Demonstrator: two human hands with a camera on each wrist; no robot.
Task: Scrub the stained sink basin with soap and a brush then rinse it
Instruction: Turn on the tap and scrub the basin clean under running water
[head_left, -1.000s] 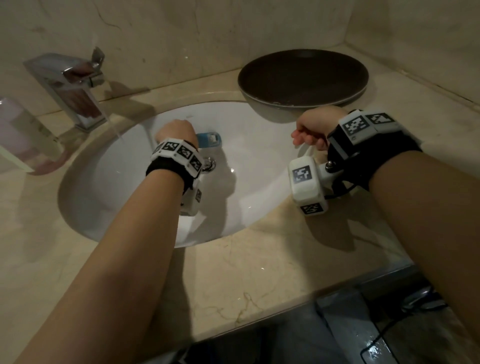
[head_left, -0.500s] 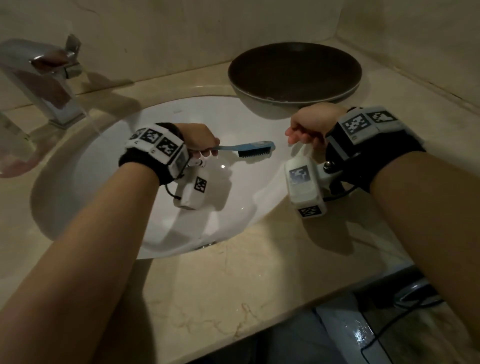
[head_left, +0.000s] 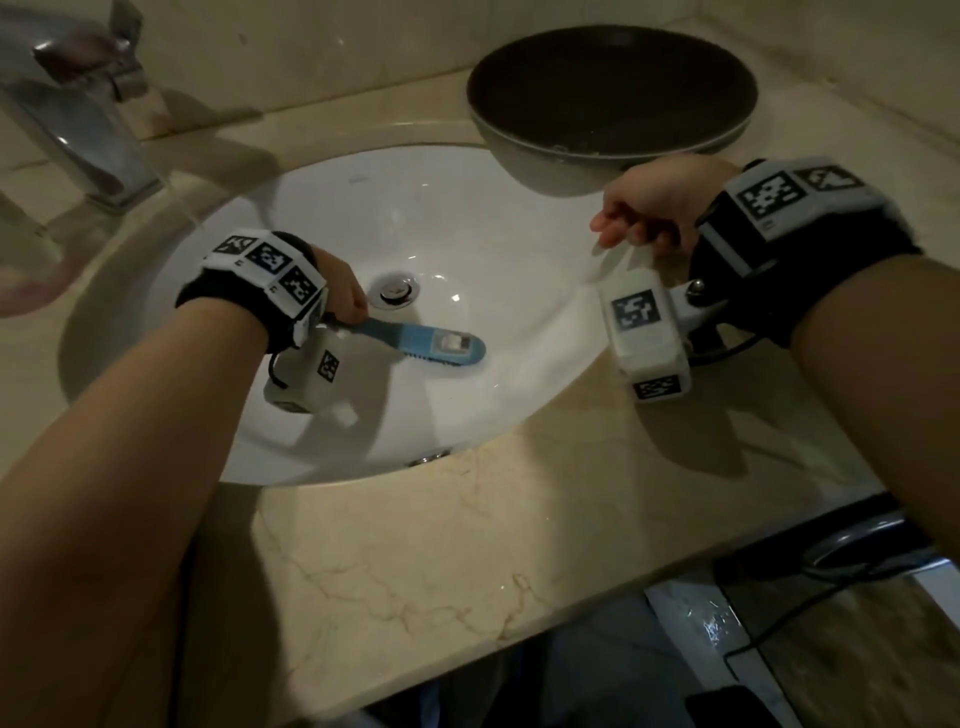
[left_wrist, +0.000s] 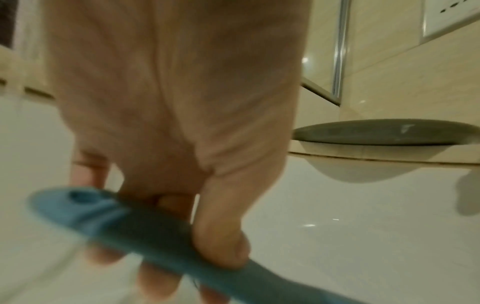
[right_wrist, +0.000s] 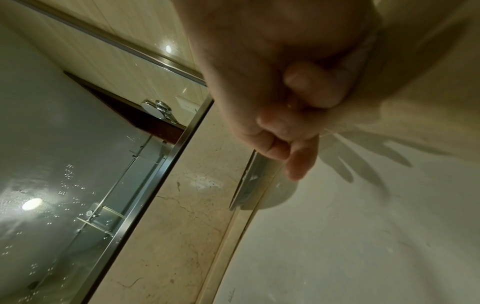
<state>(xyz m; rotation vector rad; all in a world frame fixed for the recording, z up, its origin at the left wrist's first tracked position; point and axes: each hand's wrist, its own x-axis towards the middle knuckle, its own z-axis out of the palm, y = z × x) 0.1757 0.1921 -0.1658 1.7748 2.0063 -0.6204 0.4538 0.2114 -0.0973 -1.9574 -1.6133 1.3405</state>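
Observation:
The white sink basin (head_left: 467, 218) is set in a beige marble counter. My left hand (head_left: 353, 306) grips the handle of a blue brush (head_left: 431, 348), whose head lies bristles down on the basin floor, just in front and right of the drain (head_left: 397, 288). In the left wrist view my thumb and fingers wrap the brush handle (left_wrist: 145, 232). My right hand (head_left: 649, 208) hovers over the basin's right rim, its fingers curled into the palm and holding nothing. The right wrist view shows this curled right hand (right_wrist: 285, 102) above the basin (right_wrist: 363, 246).
A chrome faucet (head_left: 88, 130) stands at the back left of the counter, with a faint stream of water below its spout. A dark round dish (head_left: 613, 88) sits behind the basin on the right. A mirror (right_wrist: 64, 164) lines the wall.
My left hand swung the brush from the back of the basin out to the right, then down onto the basin floor beside the drain. The right hand has stayed over the rim.

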